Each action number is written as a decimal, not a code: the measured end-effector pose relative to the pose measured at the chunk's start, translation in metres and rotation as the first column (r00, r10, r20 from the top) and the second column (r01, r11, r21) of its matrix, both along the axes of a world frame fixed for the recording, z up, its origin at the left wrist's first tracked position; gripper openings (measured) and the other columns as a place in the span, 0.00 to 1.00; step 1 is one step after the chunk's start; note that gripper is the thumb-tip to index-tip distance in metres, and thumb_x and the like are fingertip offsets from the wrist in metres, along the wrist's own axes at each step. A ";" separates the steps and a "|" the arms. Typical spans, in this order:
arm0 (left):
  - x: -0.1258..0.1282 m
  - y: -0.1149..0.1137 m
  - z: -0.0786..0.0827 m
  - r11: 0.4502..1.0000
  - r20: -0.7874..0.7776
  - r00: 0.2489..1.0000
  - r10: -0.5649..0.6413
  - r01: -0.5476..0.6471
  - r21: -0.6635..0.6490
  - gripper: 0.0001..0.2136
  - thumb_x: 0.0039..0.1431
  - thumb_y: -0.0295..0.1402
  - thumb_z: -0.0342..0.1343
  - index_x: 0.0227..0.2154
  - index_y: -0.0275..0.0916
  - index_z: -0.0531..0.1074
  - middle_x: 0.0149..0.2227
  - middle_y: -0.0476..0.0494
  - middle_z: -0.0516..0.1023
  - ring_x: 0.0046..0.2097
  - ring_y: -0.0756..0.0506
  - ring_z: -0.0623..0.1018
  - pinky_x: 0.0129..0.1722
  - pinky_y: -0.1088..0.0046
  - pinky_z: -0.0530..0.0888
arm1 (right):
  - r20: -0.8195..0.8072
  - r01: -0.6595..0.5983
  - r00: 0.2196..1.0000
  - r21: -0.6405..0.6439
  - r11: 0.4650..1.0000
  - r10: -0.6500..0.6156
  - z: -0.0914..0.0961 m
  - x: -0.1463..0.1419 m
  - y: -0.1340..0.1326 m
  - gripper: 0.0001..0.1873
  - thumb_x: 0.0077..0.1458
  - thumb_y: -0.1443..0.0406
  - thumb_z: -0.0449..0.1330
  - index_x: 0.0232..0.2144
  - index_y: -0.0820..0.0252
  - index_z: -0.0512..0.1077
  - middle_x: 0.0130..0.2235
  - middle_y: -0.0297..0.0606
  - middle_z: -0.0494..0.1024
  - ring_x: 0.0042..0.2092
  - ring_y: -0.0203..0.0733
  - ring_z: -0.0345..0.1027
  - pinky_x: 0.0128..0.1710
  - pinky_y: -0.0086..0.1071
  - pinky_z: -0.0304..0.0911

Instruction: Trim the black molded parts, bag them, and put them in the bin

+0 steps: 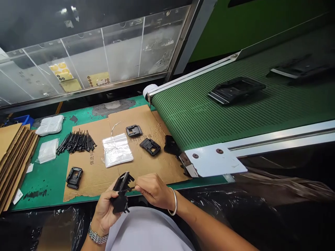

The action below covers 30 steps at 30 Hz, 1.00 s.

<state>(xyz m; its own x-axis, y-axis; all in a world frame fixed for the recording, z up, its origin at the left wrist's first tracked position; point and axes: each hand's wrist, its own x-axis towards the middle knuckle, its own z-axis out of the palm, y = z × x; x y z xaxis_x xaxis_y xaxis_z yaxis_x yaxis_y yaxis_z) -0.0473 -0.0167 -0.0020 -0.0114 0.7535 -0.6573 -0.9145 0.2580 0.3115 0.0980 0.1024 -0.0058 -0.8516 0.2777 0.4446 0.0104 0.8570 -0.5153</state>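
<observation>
In front of my body, my left hand (107,205) grips a black plastic part (120,198) by its left side, tilted up with prongs along its edge. My right hand (151,190) is closed in a pinch at the right side of that part. Something thin and dark runs from the pinch toward it; its kind cannot be made out. Similar black plastic frames lie on the cardboard: one frame (74,177) at left, another (134,130) behind, and a third (150,146) to the right. A stack of clear plastic bags (117,150) lies between them.
A pile of thin black rods (78,141) is on the cardboard sheet (99,188). White packets (49,124) and stacked cardboard (15,164) stand at left. The green conveyor belt (188,104) at right carries black frames (237,90); its white end bracket (213,160) juts over the table.
</observation>
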 end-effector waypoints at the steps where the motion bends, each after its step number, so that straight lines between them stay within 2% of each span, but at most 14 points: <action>1: 0.001 0.001 0.001 0.999 0.004 1.000 -0.011 0.011 0.039 0.18 0.39 0.18 0.51 0.37 0.33 0.69 0.26 0.45 0.73 0.21 0.53 0.69 0.18 0.80 0.65 | -0.006 -0.005 1.000 0.016 1.000 0.005 0.001 0.000 -0.002 0.22 0.62 0.63 0.36 0.20 0.60 0.60 0.19 0.31 0.63 0.21 0.32 0.53 0.23 0.28 0.46; 6: 0.011 0.003 0.002 0.999 -0.060 0.998 -0.013 0.016 0.048 0.11 0.43 0.21 0.54 0.34 0.33 0.71 0.21 0.49 0.69 0.18 0.56 0.65 0.14 0.84 0.61 | -0.033 -0.007 0.999 0.077 0.997 0.010 0.003 0.001 -0.011 0.20 0.61 0.64 0.38 0.20 0.60 0.60 0.19 0.32 0.63 0.21 0.33 0.54 0.22 0.29 0.45; 11: 0.017 0.003 0.002 0.999 -0.114 0.994 0.004 0.000 0.038 0.12 0.43 0.22 0.57 0.34 0.32 0.71 0.21 0.49 0.69 0.17 0.57 0.65 0.16 0.83 0.64 | -0.031 0.008 0.999 0.118 0.993 -0.005 0.005 0.004 -0.013 0.20 0.61 0.65 0.39 0.19 0.60 0.60 0.18 0.31 0.63 0.20 0.32 0.54 0.21 0.30 0.43; 16: 0.017 0.000 0.004 0.999 -0.106 0.994 -0.019 0.022 0.025 0.13 0.40 0.22 0.58 0.34 0.32 0.72 0.23 0.48 0.71 0.19 0.56 0.66 0.16 0.84 0.63 | -0.001 -0.147 0.989 0.168 0.975 0.149 0.005 0.012 -0.016 0.21 0.60 0.65 0.42 0.17 0.60 0.60 0.16 0.30 0.62 0.18 0.31 0.52 0.19 0.30 0.39; 18: 0.016 0.000 0.005 1.000 -0.109 0.994 0.006 -0.003 0.026 0.13 0.40 0.22 0.59 0.33 0.33 0.72 0.22 0.49 0.70 0.18 0.58 0.64 0.15 0.85 0.60 | 0.002 -0.205 0.978 0.174 0.963 0.208 0.005 0.016 -0.019 0.21 0.60 0.64 0.42 0.16 0.60 0.60 0.15 0.29 0.62 0.17 0.31 0.50 0.18 0.30 0.38; 20: 0.015 -0.001 0.006 0.998 -0.137 0.989 0.054 -0.050 0.031 0.13 0.40 0.23 0.59 0.34 0.33 0.72 0.21 0.50 0.69 0.17 0.58 0.62 0.14 0.85 0.59 | -0.018 -0.226 0.973 0.128 0.966 0.230 0.007 0.020 -0.022 0.23 0.61 0.63 0.39 0.17 0.59 0.60 0.15 0.30 0.62 0.18 0.32 0.51 0.18 0.30 0.40; 24: 0.018 0.000 0.007 0.992 -0.231 0.964 0.129 -0.128 0.020 0.16 0.40 0.24 0.60 0.37 0.34 0.71 0.20 0.52 0.68 0.19 0.56 0.64 0.17 0.83 0.62 | -0.047 -0.084 0.996 -0.062 0.995 0.081 0.014 0.020 -0.029 0.23 0.62 0.62 0.33 0.25 0.60 0.62 0.20 0.34 0.65 0.22 0.33 0.56 0.22 0.29 0.49; 27: 0.023 0.001 0.007 0.985 -0.287 0.943 0.168 -0.175 0.002 0.19 0.40 0.25 0.61 0.39 0.37 0.70 0.22 0.52 0.69 0.20 0.56 0.65 0.19 0.82 0.64 | -0.003 0.028 1.000 -0.053 0.998 -0.029 0.015 0.014 -0.036 0.22 0.62 0.62 0.35 0.23 0.60 0.61 0.20 0.33 0.65 0.22 0.33 0.56 0.22 0.29 0.48; 30: 0.029 0.000 0.007 0.977 -0.307 0.929 0.207 -0.214 0.010 0.21 0.40 0.27 0.62 0.42 0.39 0.70 0.25 0.51 0.72 0.21 0.55 0.67 0.21 0.81 0.66 | 0.007 0.071 0.997 -0.023 0.997 -0.071 0.010 0.009 -0.042 0.22 0.62 0.62 0.35 0.20 0.59 0.59 0.18 0.32 0.63 0.20 0.33 0.54 0.21 0.29 0.46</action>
<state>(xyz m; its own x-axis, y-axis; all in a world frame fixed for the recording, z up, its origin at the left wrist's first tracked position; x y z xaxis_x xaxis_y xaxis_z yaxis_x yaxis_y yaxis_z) -0.0182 -0.0165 0.0047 -0.3704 0.6963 -0.6148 -0.8108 0.0805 0.5797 0.1072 0.0609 0.0045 -0.8324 0.3475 0.4318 0.0740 0.8417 -0.5349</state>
